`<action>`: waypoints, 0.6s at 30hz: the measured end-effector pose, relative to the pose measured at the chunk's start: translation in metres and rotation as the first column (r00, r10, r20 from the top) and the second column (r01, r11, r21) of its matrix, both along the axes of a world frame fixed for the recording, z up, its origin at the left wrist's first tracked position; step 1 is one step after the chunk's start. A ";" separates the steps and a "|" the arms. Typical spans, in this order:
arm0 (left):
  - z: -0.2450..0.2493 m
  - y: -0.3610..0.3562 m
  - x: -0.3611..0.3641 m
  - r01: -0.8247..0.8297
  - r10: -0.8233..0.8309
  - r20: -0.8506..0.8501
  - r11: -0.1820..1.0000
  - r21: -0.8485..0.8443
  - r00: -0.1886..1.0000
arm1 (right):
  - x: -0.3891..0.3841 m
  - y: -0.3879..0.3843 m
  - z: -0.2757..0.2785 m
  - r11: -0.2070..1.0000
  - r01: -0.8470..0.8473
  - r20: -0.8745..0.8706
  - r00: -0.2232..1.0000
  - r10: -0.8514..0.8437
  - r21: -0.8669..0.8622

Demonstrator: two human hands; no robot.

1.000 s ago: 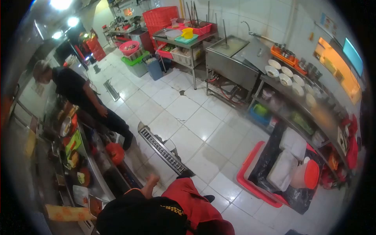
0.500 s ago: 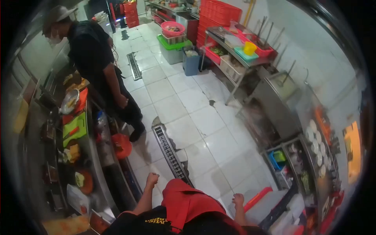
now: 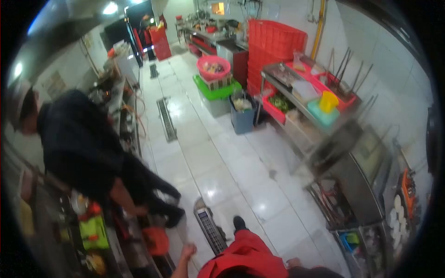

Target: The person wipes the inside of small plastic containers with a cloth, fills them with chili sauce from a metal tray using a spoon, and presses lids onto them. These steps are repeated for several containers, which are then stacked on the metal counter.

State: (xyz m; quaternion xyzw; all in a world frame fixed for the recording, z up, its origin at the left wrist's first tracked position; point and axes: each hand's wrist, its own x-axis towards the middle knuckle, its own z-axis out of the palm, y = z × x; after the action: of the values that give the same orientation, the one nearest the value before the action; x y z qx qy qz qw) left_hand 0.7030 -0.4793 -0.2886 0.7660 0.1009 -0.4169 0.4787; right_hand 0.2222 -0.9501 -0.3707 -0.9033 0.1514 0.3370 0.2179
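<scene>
My left hand [image 3: 188,251] hangs at my left side, fingers loosely curled, with nothing visible in it. It is nearest to the orange-red basin [image 3: 155,241] under the left counter and to the metal floor drain [image 3: 210,231]. Low on the other side, only a small part of my right hand [image 3: 293,262] shows beside my red apron [image 3: 250,255]. Its fingers are too hidden and blurred to make out. One of my dark shoes [image 3: 239,224] is stepping on the tiles ahead of the apron.
A co-worker in dark clothes [image 3: 83,139] leans over the left counter, near a green cutting board [image 3: 93,232]. On the right are a steel table with a yellow cup [image 3: 328,101], stacked red crates [image 3: 276,41], a blue-grey bin [image 3: 244,118] and a pink basin [image 3: 213,68]. Tiled floor [image 3: 204,157] runs between.
My view has tilted up and moved forward along the aisle. Both my hands now sit lower in view, the right one mostly hidden. The co-worker appears nearer and bends further down.
</scene>
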 end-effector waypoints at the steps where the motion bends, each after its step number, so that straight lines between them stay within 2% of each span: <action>1: -0.001 0.017 0.002 -0.091 0.098 -0.112 0.994 0.065 0.989 | 0.067 -0.033 -0.007 0.996 0.024 -0.078 0.996 -0.031 -0.090; 2: 0.005 0.026 0.001 -0.174 0.196 -0.179 0.976 0.133 0.964 | 0.128 -0.064 -0.007 0.983 0.034 -0.170 0.983 -0.066 -0.183; 3: 0.005 0.027 0.009 -0.256 0.293 -0.216 0.949 0.182 0.932 | 0.214 -0.103 -0.008 0.944 0.284 -0.098 0.948 -0.302 -0.166; 4: 0.012 0.025 0.014 -0.329 0.378 -0.235 0.918 0.223 0.896 | 0.290 -0.149 -0.094 0.936 0.256 0.020 0.966 -0.259 -0.241; 5: 0.016 0.020 0.023 -0.389 0.448 -0.242 0.885 0.256 0.861 | 0.390 -0.170 -0.004 0.899 0.400 0.097 0.916 -0.388 -0.179; 6: 0.017 0.012 0.037 -0.442 0.509 -0.243 0.851 0.282 0.825 | 0.479 -0.197 0.002 0.935 0.265 0.233 0.949 -0.210 -0.237; 7: 0.016 0.003 0.052 -0.487 0.560 -0.249 0.821 0.298 0.790 | 0.566 -0.211 0.043 0.944 0.243 0.373 0.916 -0.149 -0.222; 8: 0.011 -0.007 0.069 -0.528 0.604 -0.251 0.791 0.309 0.757 | 0.651 -0.218 0.088 0.937 0.324 0.408 0.879 -0.247 -0.131; 9: 0.006 -0.018 0.085 -0.569 0.645 -0.252 0.759 0.316 0.721 | 0.723 -0.209 0.156 0.915 0.403 0.477 0.797 -0.370 0.036; 10: 0.001 -0.028 0.103 -0.605 0.681 -0.251 0.730 0.319 0.688 | 0.787 -0.226 0.145 0.956 0.292 0.619 0.755 -0.215 -0.024; 12: -0.010 -0.045 0.145 -0.667 0.739 -0.245 0.673 0.320 0.627 | 0.890 -0.214 0.204 0.880 0.371 0.608 0.637 -0.474 0.298; 13: -0.016 -0.053 0.169 -0.694 0.762 -0.242 0.647 0.316 0.600 | 0.921 -0.209 0.211 0.881 0.367 0.601 0.644 -0.473 0.299; 15: -0.022 -0.071 0.229 -0.735 0.792 -0.240 0.610 0.295 0.561 | 0.983 -0.215 0.220 0.812 0.374 0.562 0.589 -0.581 0.448; 16: -0.026 -0.082 0.260 -0.756 0.805 -0.240 0.592 0.278 0.542 | 0.999 -0.221 0.208 0.858 0.400 0.555 0.654 -0.513 0.321; 17: -0.019 -0.091 0.289 -0.771 0.819 -0.238 0.573 0.278 0.523 | 1.002 -0.238 0.164 0.959 0.266 0.665 0.700 -0.260 0.096; 18: -0.020 -0.100 0.320 -0.783 0.828 -0.232 0.559 0.272 0.510 | 0.999 -0.252 0.130 0.982 0.128 0.710 0.704 0.008 -0.138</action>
State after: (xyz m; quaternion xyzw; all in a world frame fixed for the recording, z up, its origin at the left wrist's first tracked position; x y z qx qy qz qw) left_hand 1.0230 -0.5793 -0.3083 0.5780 0.5522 -0.2615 0.5410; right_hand 1.2214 -1.2021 -0.2405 -0.9736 0.1148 -0.0572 0.1890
